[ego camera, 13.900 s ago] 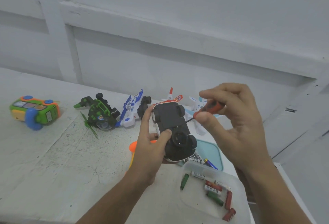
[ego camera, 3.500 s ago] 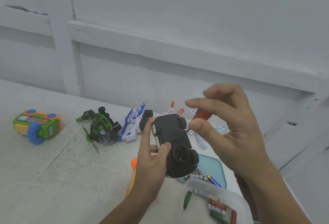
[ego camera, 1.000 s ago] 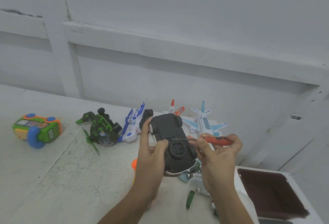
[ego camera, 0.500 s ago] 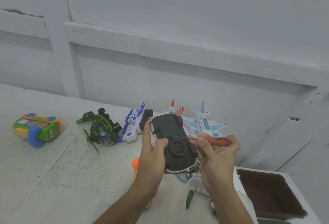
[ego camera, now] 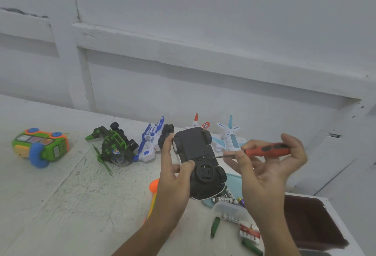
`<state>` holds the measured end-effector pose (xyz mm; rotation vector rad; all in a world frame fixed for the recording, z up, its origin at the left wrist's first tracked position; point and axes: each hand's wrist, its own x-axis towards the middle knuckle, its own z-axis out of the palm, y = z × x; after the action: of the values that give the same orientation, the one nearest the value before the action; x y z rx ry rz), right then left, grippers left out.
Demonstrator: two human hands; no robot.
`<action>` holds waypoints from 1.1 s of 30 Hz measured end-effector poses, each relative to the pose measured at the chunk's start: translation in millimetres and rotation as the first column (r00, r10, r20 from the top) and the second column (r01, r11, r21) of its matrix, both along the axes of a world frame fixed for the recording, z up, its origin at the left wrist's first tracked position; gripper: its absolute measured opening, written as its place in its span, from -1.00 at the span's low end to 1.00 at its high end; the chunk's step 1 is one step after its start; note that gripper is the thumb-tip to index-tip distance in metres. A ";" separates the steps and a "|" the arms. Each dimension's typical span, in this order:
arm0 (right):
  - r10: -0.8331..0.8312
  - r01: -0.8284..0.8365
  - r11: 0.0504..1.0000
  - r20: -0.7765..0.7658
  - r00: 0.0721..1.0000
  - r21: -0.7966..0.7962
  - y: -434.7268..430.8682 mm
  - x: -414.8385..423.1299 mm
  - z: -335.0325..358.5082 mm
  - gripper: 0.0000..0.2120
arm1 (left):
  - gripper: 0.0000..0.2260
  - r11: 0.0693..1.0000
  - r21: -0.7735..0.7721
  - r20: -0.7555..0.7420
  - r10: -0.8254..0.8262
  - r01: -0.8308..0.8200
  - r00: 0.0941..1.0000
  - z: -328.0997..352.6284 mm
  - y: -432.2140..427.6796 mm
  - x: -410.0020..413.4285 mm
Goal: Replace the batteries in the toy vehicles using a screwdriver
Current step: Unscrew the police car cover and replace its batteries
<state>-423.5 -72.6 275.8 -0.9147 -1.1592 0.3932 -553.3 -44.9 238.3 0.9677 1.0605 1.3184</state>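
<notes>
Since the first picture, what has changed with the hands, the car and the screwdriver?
The right hand came down from beside the far wheel of the toy car; the screwdriver it pinches now lies nearly level, tip at the middle of the underside, and the hand's outer fingers have spread. The left hand still grips the car underside up; the other toys on the table lie unmoved.

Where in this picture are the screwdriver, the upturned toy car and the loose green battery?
screwdriver (ego camera: 266, 149): head view, on its red handle.
toy car (ego camera: 192, 145): head view, on its dark underside.
green battery (ego camera: 215, 226): head view, on its middle.
</notes>
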 end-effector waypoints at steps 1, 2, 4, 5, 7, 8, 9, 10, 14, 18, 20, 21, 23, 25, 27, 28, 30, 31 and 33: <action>-0.005 0.003 0.999 0.057 0.998 0.034 -0.4 -0.6 1.2 -0.28 | -0.37 1.000 0.020 -0.018 0.003 -0.003 1.000 -0.4 -1.3 0.5; -0.004 -0.002 0.998 0.097 0.995 0.060 -0.5 -0.9 2.0 -0.26 | -0.37 0.999 0.043 -0.034 0.006 -0.004 0.999 -0.9 -2.3 1.2; 0.002 -0.016 0.996 0.149 0.989 0.088 -0.4 -1.5 2.2 -0.21 | -0.38 0.996 0.089 -0.050 0.019 -0.014 0.999 -1.6 -4.2 1.7; 0.008 -0.024 0.995 0.164 0.986 0.095 -0.8 -2.2 2.4 -0.19 | -0.38 0.995 0.103 -0.050 0.022 -0.017 0.998 -1.8 -5.0 1.7; 0.005 -0.026 0.993 0.189 0.982 0.111 -1.6 -3.5 2.5 -0.17 | -0.39 0.993 0.121 -0.039 0.018 -0.013 0.999 -1.6 -6.2 2.4; -0.003 -0.023 0.992 0.202 0.979 0.122 -1.8 -3.9 2.4 -0.18 | -0.39 0.992 0.125 -0.035 0.017 -0.013 0.999 -1.8 -6.6 2.8; -0.010 -0.020 0.991 0.214 0.977 0.133 -2.2 -4.3 2.6 -0.19 | -0.39 0.992 0.127 -0.038 0.020 -0.015 0.999 -2.2 -6.6 3.0; -0.019 -0.014 0.989 0.227 0.974 0.145 -2.6 -4.7 3.3 -0.20 | -0.39 0.991 0.132 -0.045 0.023 -0.017 0.999 -2.3 -6.7 3.0; -0.045 0.000 0.984 0.247 0.968 0.179 -2.8 -5.0 4.6 -0.17 | -0.39 0.991 0.130 -0.054 0.038 -0.031 0.998 -2.7 -6.9 2.0; -0.041 0.000 0.984 0.231 0.972 0.176 -2.7 -5.7 3.8 -0.16 | -0.39 0.991 0.128 -0.059 0.039 -0.031 0.997 -1.8 -8.1 1.4; -0.045 0.003 0.983 0.222 0.974 0.185 -3.7 -5.8 4.5 -0.21 | -0.39 0.991 0.133 -0.055 0.041 -0.033 0.998 -1.2 -8.1 1.5; -0.042 0.002 0.983 0.209 0.977 0.185 -4.1 -6.1 5.0 -0.23 | -0.38 0.990 0.135 -0.050 0.039 -0.032 0.998 -0.9 -7.9 1.6; -0.043 0.006 0.984 0.205 0.978 0.180 -3.6 -6.9 4.8 -0.22 | -0.38 0.989 0.143 -0.050 0.037 -0.030 0.998 -0.9 -7.7 1.8; -0.048 0.010 0.985 0.219 0.975 0.171 -3.0 -7.6 3.7 -0.17 | -0.37 0.988 0.150 -0.054 0.037 -0.028 0.998 -0.6 -8.1 2.1; -0.035 -0.001 0.986 0.215 0.976 0.164 -3.2 -7.7 1.9 -0.16 | -0.38 0.988 0.153 -0.055 0.033 -0.024 0.998 -0.6 -8.7 2.5; -0.034 -0.003 0.986 0.224 0.974 0.165 -3.4 -7.9 0.7 -0.18 | -0.38 0.988 0.153 -0.052 0.034 -0.026 0.998 -0.7 -8.9 2.5; -0.068 0.022 0.984 0.258 0.964 0.176 -4.2 -9.2 -0.8 -0.19 | -0.38 0.988 0.154 -0.041 0.038 -0.031 0.998 -0.7 -9.3 2.2; -0.093 0.041 0.982 0.288 0.953 0.182 -4.7 -10.0 -0.5 -0.23 | -0.38 0.987 0.158 -0.036 0.041 -0.035 0.999 0.0 -9.7 2.2; -0.139 0.067 0.978 0.377 0.916 0.198 -5.7 -10.7 2.3 -0.48 | -0.37 0.986 0.164 -0.027 0.048 -0.043 0.998 0.9 -9.8 2.2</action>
<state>-434.2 -78.3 278.0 -0.9128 -1.4765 0.0124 -551.1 -54.8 239.2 1.0940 1.0147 1.4494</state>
